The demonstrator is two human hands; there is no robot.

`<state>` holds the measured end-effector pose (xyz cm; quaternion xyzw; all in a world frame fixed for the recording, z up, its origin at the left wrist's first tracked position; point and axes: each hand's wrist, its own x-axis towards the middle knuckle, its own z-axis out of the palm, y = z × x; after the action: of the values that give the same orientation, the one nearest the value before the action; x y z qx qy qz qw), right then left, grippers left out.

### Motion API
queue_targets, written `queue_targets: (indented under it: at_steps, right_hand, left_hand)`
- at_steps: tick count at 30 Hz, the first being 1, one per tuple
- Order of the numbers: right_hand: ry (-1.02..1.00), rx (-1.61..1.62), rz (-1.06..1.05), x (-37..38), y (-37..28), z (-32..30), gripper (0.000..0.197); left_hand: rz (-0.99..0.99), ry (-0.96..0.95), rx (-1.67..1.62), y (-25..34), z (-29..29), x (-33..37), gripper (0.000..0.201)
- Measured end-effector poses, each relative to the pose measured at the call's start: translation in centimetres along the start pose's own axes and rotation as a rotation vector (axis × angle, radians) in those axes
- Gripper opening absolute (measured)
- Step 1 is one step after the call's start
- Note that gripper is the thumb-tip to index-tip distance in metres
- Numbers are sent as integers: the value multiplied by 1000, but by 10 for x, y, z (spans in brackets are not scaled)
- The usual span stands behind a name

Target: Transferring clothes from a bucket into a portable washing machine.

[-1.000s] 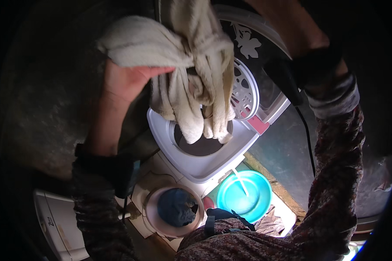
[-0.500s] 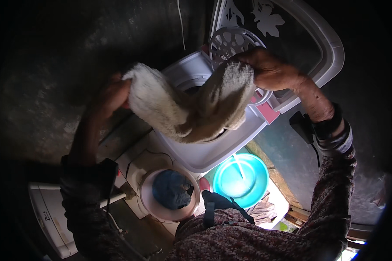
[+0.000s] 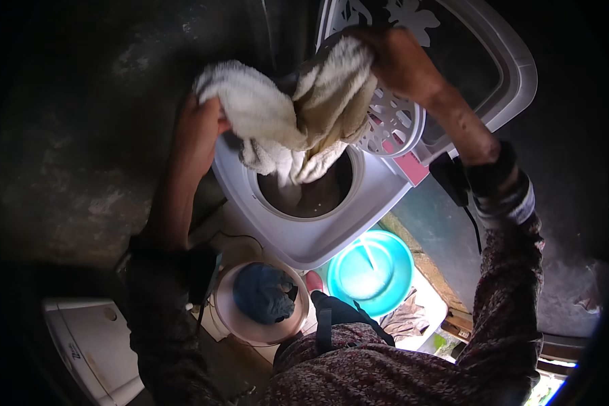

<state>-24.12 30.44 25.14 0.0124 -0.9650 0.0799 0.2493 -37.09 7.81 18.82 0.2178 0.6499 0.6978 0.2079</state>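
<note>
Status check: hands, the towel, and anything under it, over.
Left hand and right hand both grip the pale towel. Towel bunched, hanging above the washer's open tub. Round perforated inner lid propped beside; tub mouth unobstructed.

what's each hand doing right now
Left hand: closed on one end of the cream towel.
Right hand: closed on the towel's other end.

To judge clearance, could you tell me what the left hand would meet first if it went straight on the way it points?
The left hand already grips the cream towel; beyond it, probably the washing machine's raised lid, though depth is unclear.
</note>
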Motion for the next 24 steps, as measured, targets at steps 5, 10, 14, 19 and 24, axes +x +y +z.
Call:
queue_targets:
  at_steps: [5, 10, 14, 19, 24]
  right_hand:
    - [-622, 58, -257, -62, 9, 32, 36]
    - [-565, 544, 206, -65, -20, 2, 30]
    - [-491, 716, 276, -75, -42, 4, 27]
    - [-478, 722, 373, -109, -49, 9, 27]
    - [-415, 718, 338, -161, -84, 37, 24]
  left_hand:
    - [218, -555, 1235, -6, -51, -38, 24]
    - [-198, -504, 1080, 26, -67, -75, 14]
    - [-183, -419, 956, 6, -104, -127, 17]
    - [-302, -413, 965, -64, -140, -180, 18]
    - [-527, -385, 724, -159, -153, -255, 28]
